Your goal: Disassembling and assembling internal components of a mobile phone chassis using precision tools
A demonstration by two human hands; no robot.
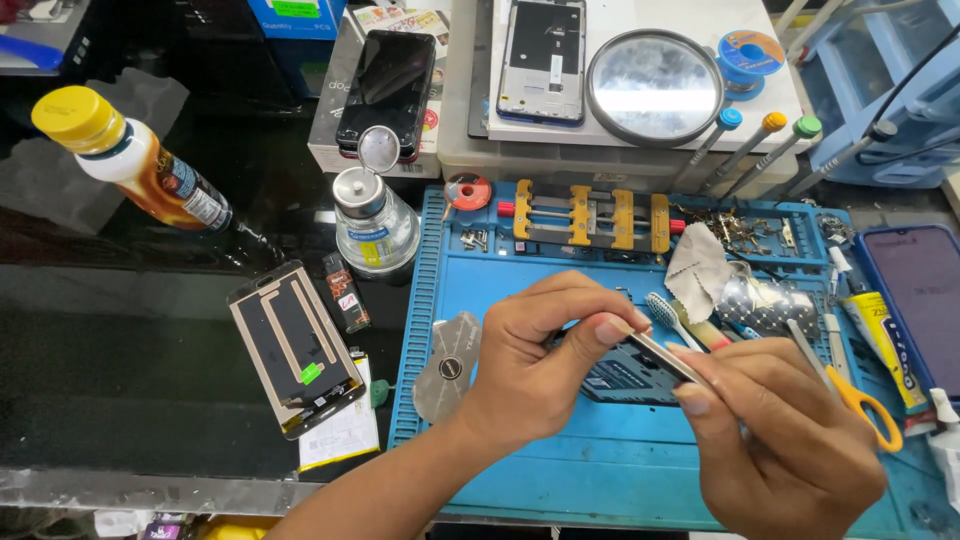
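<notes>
My left hand (540, 365) and my right hand (775, 440) meet over the blue work mat (610, 470). Both pinch a slim metal tweezers-like tool (662, 355) between thumb and fingers, the left at its upper end, the right at its lower end. Under the hands lies a dark circuit board (625, 382), partly hidden. A thin metal pry sheet (447, 366) rests on the mat just left of my left hand.
A phone screen panel (295, 345) lies left on the dark bench near a solvent dispenser bottle (372, 222) and a yellow-capped bottle (130, 160). Scissors with yellow handles (855, 395), a toothbrush (665, 315), a glue tube (885, 345) and a phone (925, 295) sit right. A board clamp (590, 217) stands behind.
</notes>
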